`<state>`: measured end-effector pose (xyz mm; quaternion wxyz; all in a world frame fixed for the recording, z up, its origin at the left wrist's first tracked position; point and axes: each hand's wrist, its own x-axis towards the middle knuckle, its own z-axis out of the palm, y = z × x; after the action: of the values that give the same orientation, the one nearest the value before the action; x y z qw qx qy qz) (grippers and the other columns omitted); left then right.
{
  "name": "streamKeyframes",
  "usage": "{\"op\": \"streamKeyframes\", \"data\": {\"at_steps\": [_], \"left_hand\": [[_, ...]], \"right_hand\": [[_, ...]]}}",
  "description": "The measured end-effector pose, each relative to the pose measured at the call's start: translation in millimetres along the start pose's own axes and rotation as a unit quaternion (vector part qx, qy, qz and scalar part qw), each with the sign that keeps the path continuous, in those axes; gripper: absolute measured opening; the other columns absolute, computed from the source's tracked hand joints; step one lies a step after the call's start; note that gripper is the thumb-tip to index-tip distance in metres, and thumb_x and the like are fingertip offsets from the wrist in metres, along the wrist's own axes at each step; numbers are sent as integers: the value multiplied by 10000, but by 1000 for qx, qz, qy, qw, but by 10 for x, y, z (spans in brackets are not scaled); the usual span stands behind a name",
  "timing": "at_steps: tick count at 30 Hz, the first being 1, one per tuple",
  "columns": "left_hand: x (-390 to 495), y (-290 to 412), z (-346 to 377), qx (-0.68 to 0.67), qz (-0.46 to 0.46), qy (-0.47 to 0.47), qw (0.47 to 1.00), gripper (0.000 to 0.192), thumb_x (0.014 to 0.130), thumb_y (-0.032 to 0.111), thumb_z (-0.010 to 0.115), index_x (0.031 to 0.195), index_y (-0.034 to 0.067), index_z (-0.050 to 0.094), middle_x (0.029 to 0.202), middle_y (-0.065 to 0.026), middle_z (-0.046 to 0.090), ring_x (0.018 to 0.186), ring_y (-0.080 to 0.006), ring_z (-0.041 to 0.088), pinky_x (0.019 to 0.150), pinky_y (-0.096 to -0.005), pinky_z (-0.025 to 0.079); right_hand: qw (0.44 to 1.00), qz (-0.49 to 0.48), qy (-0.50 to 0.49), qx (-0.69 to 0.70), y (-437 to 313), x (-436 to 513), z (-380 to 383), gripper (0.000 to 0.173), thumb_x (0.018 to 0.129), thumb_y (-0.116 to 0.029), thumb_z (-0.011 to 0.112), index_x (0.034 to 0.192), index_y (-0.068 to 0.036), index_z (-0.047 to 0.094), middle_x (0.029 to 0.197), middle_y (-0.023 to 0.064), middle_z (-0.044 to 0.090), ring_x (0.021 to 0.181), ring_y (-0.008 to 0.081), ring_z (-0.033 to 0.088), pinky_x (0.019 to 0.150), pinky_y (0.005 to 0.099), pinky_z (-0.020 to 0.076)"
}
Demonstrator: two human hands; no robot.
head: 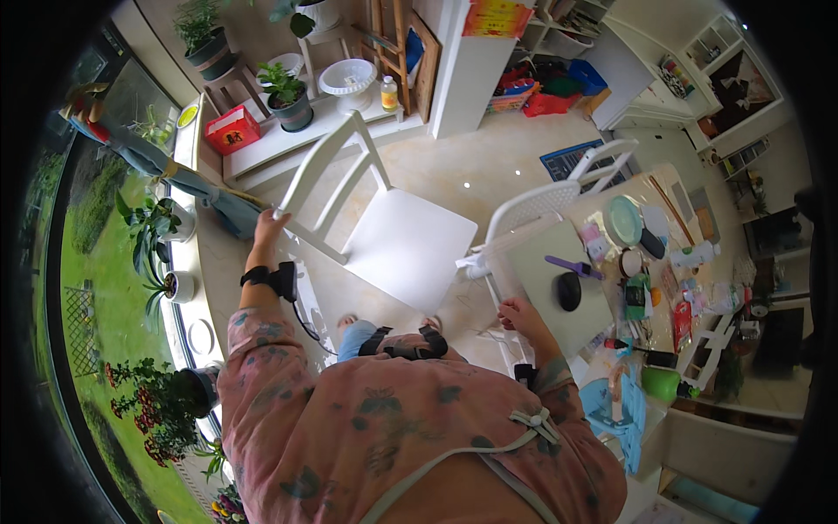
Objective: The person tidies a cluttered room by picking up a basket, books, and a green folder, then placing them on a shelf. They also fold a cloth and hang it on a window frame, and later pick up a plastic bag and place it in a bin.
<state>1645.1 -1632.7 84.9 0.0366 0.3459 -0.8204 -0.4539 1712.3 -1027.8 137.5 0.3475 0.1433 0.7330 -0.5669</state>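
A white chair stands in front of me, its backrest at the left and its seat towards the table. My left hand is closed around the top end of the backrest. My right hand is loosely curled beside the near edge of the cluttered table; whether it touches the edge or holds anything, I cannot tell. Close to it on the table lie a black computer mouse and a purple-strapped watch, both on a grey-green mat.
At the left run a window sill with potted plants and a tied blue curtain. A low white shelf holds a red box and pots. A second white chair stands against the table's far side. A wall pillar stands ahead.
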Motion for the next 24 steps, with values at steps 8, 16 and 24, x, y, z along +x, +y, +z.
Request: {"op": "streamKeyframes", "data": {"at_steps": [8, 16, 24], "left_hand": [[842, 242, 169, 50, -35, -331, 942, 325, 673, 269, 645, 866, 9, 611, 709, -88, 582, 542, -186, 511, 484, -342, 416], [593, 44, 10, -151, -6, -367, 918, 169, 562, 61, 604, 699, -35, 586, 639, -112, 583, 575, -199, 558, 525, -324, 437], [525, -1280, -1717, -272, -64, -282, 918, 189, 599, 48, 551, 752, -52, 598, 721, -108, 608, 678, -188, 575, 641, -281, 447]], "right_hand": [[990, 44, 125, 46, 52, -77, 818, 250, 820, -211, 553, 972, -15, 521, 824, 80, 583, 642, 116, 539, 588, 243, 480], [993, 113, 43, 4, -270, -430, 2201, 289, 827, -246, 562, 1013, -28, 520, 851, 55, 583, 727, 120, 551, 644, 247, 469], [995, 20, 83, -51, -745, -142, 2411, 256, 839, -220, 542, 1001, -22, 532, 836, 48, 578, 714, 111, 548, 638, 230, 461]]}}
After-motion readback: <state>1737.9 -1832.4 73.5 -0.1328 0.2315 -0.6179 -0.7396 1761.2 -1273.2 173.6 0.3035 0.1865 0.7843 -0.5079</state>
